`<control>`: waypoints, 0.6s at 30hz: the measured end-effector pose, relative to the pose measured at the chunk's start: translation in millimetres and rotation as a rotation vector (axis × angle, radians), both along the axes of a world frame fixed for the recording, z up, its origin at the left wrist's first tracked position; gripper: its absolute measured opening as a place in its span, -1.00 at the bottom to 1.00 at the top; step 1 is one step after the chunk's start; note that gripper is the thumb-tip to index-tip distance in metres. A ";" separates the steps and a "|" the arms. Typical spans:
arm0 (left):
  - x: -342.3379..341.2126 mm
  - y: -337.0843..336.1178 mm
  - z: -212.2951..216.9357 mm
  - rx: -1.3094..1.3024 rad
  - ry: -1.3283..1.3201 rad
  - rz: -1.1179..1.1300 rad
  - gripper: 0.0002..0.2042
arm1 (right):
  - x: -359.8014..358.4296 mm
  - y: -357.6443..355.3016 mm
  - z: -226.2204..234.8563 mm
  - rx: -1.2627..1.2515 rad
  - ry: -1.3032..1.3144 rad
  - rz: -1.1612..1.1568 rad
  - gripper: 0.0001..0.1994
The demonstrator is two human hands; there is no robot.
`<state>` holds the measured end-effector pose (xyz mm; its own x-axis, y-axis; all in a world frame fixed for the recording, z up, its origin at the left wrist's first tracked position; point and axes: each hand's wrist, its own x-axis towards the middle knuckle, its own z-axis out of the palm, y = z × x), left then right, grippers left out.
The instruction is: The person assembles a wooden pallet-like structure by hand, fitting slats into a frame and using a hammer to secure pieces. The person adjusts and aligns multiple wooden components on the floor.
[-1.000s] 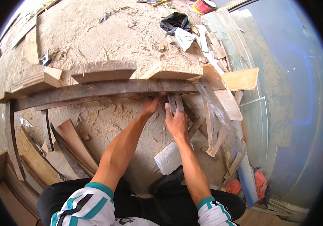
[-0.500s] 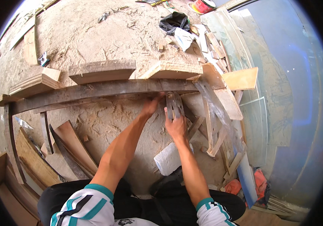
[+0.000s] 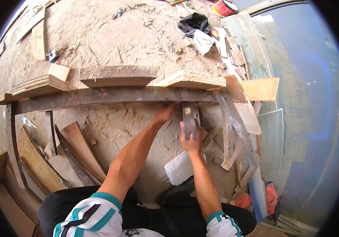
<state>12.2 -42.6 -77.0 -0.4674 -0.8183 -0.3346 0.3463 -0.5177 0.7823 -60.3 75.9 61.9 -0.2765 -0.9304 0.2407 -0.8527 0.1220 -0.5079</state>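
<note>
A long dark wooden beam (image 3: 126, 95) runs crosswise in front of me, part of a frame with legs at its left. My left hand (image 3: 164, 113) grips the beam's near edge right of its middle, some fingertips hidden beneath the wood. Just to the right, my right hand (image 3: 192, 141) is closed around the lower end of a grey, block-shaped tool (image 3: 190, 114). It looks like a hand plane, but blur hides its details. Its far end meets the beam's near side. Short thick boards (image 3: 118, 75) lie along the beam's far side.
A white block (image 3: 178, 169) lies below my right forearm. Curved planks (image 3: 83, 148) lean at the left. Wood scraps (image 3: 232, 51), a black bag (image 3: 194, 24) and a red bucket (image 3: 223, 8) are at the far right. Glass sheets (image 3: 270, 130) stand right; shavings cover the floor.
My right hand and the grey tool have shifted slightly toward me relative to the beam. My left hand stays at the beam's edge. The whole view has moved a little.
</note>
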 end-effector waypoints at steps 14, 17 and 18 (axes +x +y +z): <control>3.6 -2.3 3.1 0.058 0.132 -0.099 -0.52 | 10.5 13.2 -10.8 0.147 -0.569 -0.363 -0.50; -0.6 -4.7 3.7 0.152 0.152 -0.131 -0.54 | 10.9 23.8 -25.0 0.174 -0.613 -0.410 -0.45; -1.2 -5.1 4.1 0.174 0.179 -0.138 -0.55 | 11.5 27.8 -26.6 0.176 -0.615 -0.424 -0.41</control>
